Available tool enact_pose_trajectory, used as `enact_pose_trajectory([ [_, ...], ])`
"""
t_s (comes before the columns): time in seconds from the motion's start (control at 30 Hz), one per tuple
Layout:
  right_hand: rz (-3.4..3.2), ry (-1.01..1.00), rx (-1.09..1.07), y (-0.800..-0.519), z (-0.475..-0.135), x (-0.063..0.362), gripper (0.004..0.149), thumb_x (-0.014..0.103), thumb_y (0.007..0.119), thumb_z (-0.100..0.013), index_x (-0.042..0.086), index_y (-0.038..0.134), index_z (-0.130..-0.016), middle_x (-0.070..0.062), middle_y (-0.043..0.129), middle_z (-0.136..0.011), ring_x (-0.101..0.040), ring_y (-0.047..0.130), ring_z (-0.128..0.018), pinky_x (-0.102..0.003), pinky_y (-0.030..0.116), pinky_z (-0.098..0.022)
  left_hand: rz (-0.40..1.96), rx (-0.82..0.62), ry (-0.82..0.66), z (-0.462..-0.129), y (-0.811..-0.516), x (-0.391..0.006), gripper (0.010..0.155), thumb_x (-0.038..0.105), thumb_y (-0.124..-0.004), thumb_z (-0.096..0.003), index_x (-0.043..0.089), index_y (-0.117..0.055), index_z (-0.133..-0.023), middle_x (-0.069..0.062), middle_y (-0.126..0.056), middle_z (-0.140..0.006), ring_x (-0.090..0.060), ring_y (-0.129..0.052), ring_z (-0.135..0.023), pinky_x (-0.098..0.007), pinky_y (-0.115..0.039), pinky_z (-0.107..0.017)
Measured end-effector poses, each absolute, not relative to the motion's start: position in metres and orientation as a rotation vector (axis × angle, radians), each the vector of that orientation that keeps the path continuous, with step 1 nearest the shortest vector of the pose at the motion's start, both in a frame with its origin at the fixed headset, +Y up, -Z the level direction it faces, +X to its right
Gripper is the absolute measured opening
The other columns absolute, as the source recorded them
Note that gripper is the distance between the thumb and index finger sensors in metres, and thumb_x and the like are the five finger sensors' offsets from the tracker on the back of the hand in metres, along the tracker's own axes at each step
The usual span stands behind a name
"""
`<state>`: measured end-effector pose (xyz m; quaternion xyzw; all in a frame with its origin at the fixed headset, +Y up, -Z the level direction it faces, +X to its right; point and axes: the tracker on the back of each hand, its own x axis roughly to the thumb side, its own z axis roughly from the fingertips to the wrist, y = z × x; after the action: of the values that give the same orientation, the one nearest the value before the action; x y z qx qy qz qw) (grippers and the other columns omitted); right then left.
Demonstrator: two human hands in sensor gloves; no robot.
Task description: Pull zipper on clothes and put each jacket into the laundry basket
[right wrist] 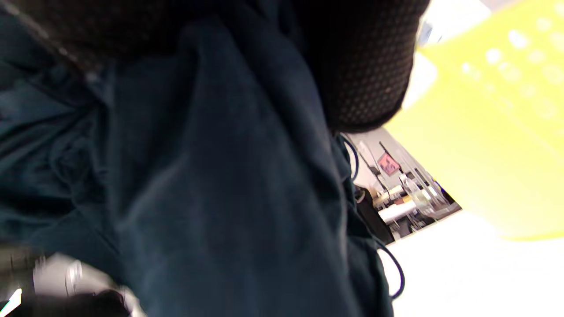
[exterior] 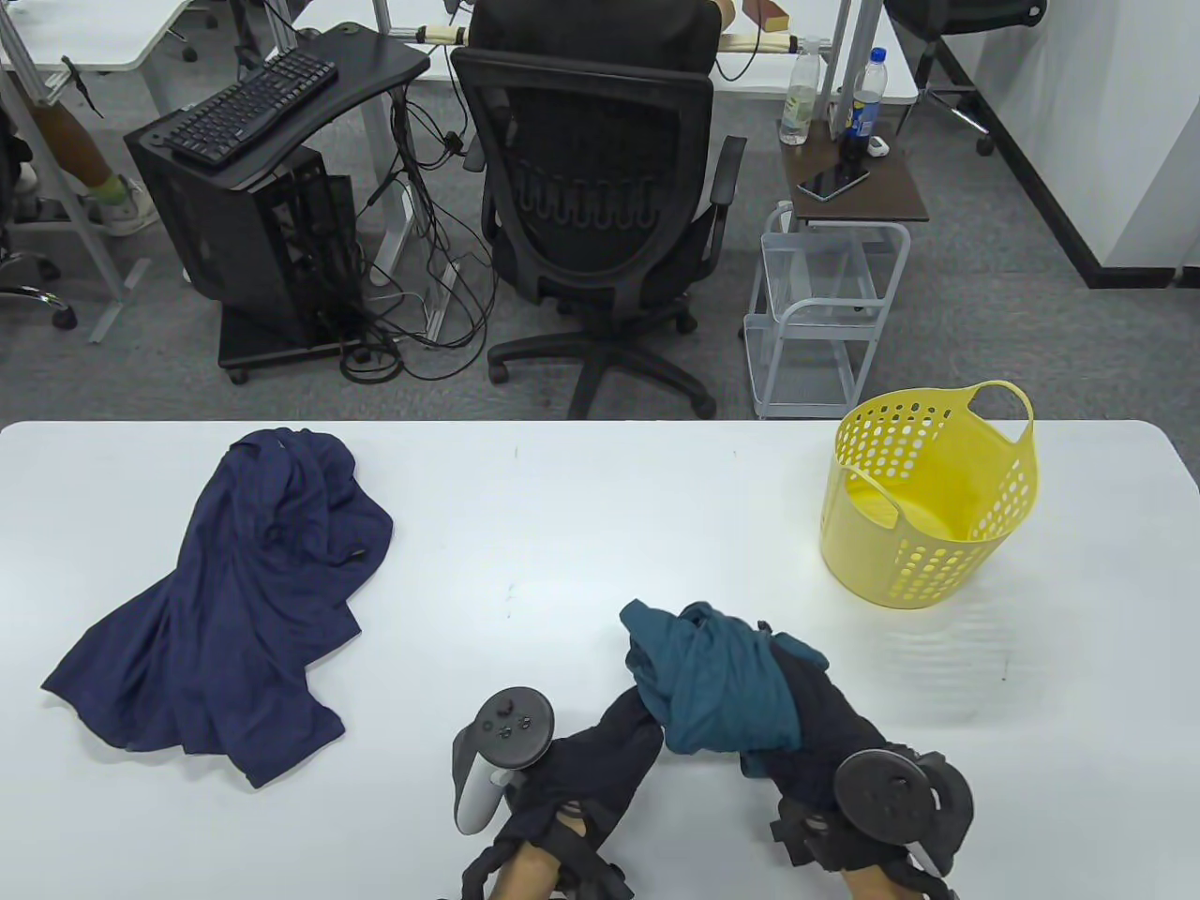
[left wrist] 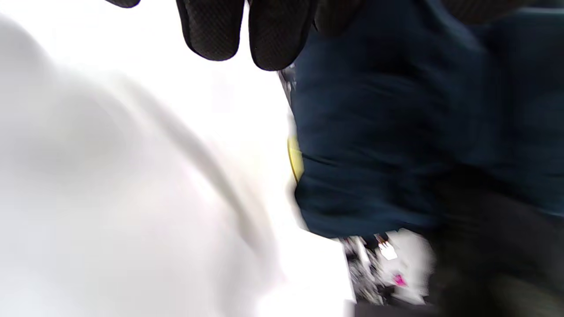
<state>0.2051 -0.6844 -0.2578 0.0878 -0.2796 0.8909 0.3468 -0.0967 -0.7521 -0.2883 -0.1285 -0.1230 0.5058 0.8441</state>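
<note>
So we've got the teal jacket (exterior: 722, 689) bunched up at the bench's (exterior: 562, 525) near edge, draped over our right hand (exterior: 825, 741), whose fingers are buried in cloth, so can't tell their grip. Left hand (exterior: 591, 759) fingers (left wrist: 269, 35) lie straight, touching its edge. Yellow basket (exterior: 928, 497) sits near, navy jacket (exterior: 234, 600) well apart.

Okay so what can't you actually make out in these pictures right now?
- Zipper of the teal jacket: bunched folds hide it in the table view; both wrist views are blurred.
- Right hand fingers: buried under cloth.
- Left hand fingertips: behind the jacket's edge.
- Yellow basket floor: partly hidden by its wall.
- Navy jacket zipper: lost in folds.
</note>
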Motion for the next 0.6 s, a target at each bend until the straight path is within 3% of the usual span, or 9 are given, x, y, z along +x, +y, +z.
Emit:
enact_pose_trajectory([
  [0.2,2.100,-0.978,0.079,-0.608,-0.280,0.258,0.075,0.040,0.095,-0.049,0.034,0.048,-0.108,0.000,0.075,-0.104,-0.031,0.094,-0.079,-0.041,0.086,-0.056,0.574,0.094,-0.086,-0.290,-0.733,-0.125,0.072,0.066,-0.064,-0.0407,0.031,-0.058,-0.103,-0.002,-0.075,-0.108,-0.039,-0.074,-0.098,-0.071,-0.048,-0.065],
  [0.37,2.053,-1.050,-0.120,-0.562,-0.325,0.307,0.077,0.041,0.093,-0.052,0.034,0.041,-0.109,0.001,0.068,-0.108,-0.032,0.088,-0.085,-0.043,0.081,-0.061,0.377,0.144,-0.017,-0.295,-0.733,-0.134,0.070,0.067,-0.063,-0.0400,0.035,-0.059,-0.102,0.003,-0.076,-0.109,-0.035,-0.076,-0.099,-0.067,-0.055,-0.066],
  [0.5,2.191,-0.912,-0.335,-0.569,-0.376,0.338,0.084,0.044,0.092,-0.051,0.032,0.033,-0.110,0.000,0.060,-0.112,-0.034,0.079,-0.093,-0.049,0.074,-0.067,0.444,0.111,0.010,-0.299,-0.737,-0.138,0.070,0.066,-0.065,-0.0399,0.035,-0.060,-0.102,0.001,-0.075,-0.109,-0.036,-0.075,-0.099,-0.068,-0.054,-0.067],
  [0.6,2.439,-0.545,-0.515,-0.602,-0.406,0.348,0.095,0.055,0.092,-0.044,0.022,0.034,-0.111,-0.009,0.055,-0.117,-0.050,0.055,-0.104,-0.073,0.046,-0.068,0.444,0.113,0.014,-0.299,-0.737,-0.140,0.070,0.066,-0.065,-0.0398,0.035,-0.061,-0.102,0.001,-0.076,-0.108,-0.036,-0.076,-0.098,-0.068,-0.055,-0.066],
])
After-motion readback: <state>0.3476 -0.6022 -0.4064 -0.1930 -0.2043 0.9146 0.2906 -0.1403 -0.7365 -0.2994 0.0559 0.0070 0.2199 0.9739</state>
